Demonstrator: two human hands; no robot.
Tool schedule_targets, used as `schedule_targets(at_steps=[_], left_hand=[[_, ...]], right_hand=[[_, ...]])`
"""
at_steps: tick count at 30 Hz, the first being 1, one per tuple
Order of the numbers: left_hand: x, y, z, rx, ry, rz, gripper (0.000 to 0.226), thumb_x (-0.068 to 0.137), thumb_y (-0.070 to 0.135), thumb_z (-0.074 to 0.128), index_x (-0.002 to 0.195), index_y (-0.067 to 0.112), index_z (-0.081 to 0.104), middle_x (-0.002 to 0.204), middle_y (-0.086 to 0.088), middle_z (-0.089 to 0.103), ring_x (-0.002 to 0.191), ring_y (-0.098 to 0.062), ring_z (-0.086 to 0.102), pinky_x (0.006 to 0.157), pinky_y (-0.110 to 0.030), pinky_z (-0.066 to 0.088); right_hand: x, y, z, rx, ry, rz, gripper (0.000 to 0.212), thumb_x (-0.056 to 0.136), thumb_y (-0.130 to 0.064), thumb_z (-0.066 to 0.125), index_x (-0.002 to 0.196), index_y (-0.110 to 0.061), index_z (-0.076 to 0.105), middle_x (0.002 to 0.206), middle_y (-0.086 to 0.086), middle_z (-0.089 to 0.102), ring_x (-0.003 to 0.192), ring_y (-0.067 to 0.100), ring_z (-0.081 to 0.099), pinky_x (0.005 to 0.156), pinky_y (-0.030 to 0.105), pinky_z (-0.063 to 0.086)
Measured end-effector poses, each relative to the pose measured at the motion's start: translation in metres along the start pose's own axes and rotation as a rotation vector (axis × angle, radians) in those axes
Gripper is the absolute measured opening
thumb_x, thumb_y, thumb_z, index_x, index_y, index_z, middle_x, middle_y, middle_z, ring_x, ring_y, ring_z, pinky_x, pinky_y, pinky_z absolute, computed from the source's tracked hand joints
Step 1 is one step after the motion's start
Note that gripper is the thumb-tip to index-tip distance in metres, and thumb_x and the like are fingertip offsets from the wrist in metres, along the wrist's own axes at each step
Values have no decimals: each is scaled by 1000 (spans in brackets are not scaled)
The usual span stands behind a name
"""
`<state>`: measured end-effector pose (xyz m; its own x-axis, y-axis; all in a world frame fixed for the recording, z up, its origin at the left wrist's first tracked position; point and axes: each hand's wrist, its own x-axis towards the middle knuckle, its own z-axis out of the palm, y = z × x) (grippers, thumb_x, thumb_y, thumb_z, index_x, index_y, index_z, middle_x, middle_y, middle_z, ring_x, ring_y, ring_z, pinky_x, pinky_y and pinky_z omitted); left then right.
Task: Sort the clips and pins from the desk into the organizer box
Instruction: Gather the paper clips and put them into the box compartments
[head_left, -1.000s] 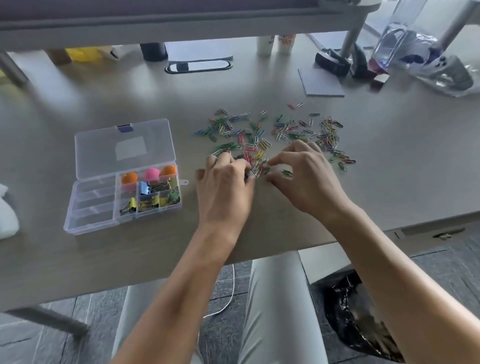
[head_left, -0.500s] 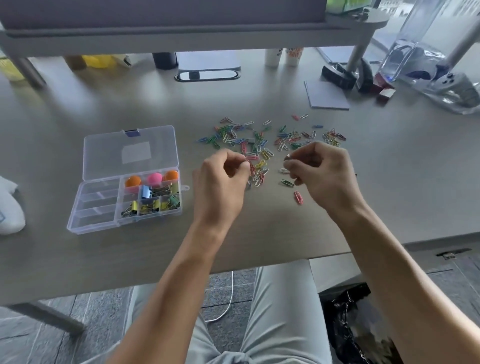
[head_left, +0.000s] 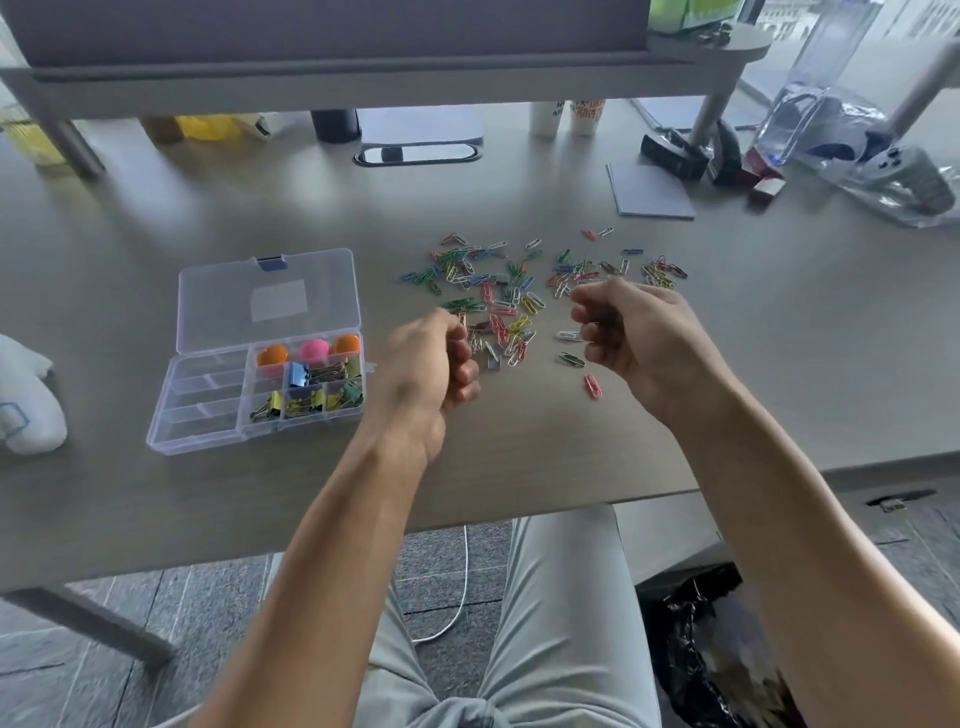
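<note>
A clear organizer box (head_left: 208, 387) lies open on the desk at the left, lid (head_left: 270, 306) folded back. Its right-hand compartments hold orange and pink round pins (head_left: 311, 351) and coloured binder clips (head_left: 311, 397); the left compartments look bare. Several coloured paper clips (head_left: 498, 306) are scattered across the middle of the desk, with a pink one (head_left: 592, 385) lying apart nearer me. My left hand (head_left: 428, 364) and my right hand (head_left: 641, 338) hover just above the near edge of the pile. Both are curled into fists around paper clips that are mostly hidden.
A white object (head_left: 26, 400) lies at the left edge. A grey notepad (head_left: 649, 189), black devices (head_left: 675, 150) and a clear bag (head_left: 883, 166) are at the back right. A raised shelf (head_left: 363, 78) spans the back. A black bag (head_left: 717, 654) sits under the desk.
Both hands were pressed on the pile gathering clips, then lifted off the desk and drew apart with fingers curled shut. A pink clip now lies alone near the right hand.
</note>
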<state>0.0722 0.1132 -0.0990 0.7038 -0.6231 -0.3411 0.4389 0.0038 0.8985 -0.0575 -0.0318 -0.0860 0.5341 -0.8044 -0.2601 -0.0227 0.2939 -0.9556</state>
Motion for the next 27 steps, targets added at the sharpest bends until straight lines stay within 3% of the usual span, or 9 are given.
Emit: schedule_targets(at_steps=[3,5,9,15,19,21,23,27], left_hand=[[1,-8,-2,556,97,286,24,95,32,61,79,14,59,56,10,50,48,-11,43,50,-27,35],[-1,-14,-1,943,183,484,26,89,44,67,84,19,63,65,8,59,60,-16,55,56,-30,41],[-12,-19,11,1314,303,519,36,85,56,66,95,22,61,80,1,64,76,-26,62,61,-31,37],[-9,-27,18,1331,370,581,20,90,41,64,90,21,62,82,-2,72,78,-30,68,59,-30,37],[-7,-25,15,1327,328,558,16,90,35,62,91,19,63,85,-4,72,78,-30,67,61,-32,46],[-8,-21,14,1308,315,511,22,89,38,60,92,17,62,83,-3,70,78,-30,66,64,-33,50],[-9,-15,13,1282,297,471,30,90,43,54,93,14,61,83,-4,69,78,-31,65,69,-37,53],[-10,-8,9,1138,233,377,38,96,40,36,83,12,58,81,-8,65,77,-31,60,68,-39,46]], right_hand=[[1,1,-5,-284,101,-165,20,97,-15,62,86,-14,79,67,0,57,57,16,42,51,26,35],[-1,1,-7,-399,125,-243,20,97,-19,63,86,-19,79,68,7,47,60,21,34,50,27,28],[-6,2,-14,-466,122,-274,18,97,-24,64,87,-22,79,70,8,41,61,20,29,47,26,23],[-6,9,-14,-520,101,-308,17,97,-26,65,90,-18,79,70,6,51,49,12,34,43,19,29],[3,13,-8,-657,93,-366,16,96,-28,66,91,-20,78,61,-10,56,43,2,41,49,17,36],[7,14,-3,-793,92,-435,14,96,-25,66,92,-19,78,65,-12,61,48,1,51,50,15,42],[10,15,2,-945,75,-499,13,94,-24,67,95,-20,79,75,-10,67,63,8,63,65,23,53],[14,13,12,-1138,-15,-591,14,92,-26,67,101,-23,77,79,-10,68,75,16,64,78,34,54]])
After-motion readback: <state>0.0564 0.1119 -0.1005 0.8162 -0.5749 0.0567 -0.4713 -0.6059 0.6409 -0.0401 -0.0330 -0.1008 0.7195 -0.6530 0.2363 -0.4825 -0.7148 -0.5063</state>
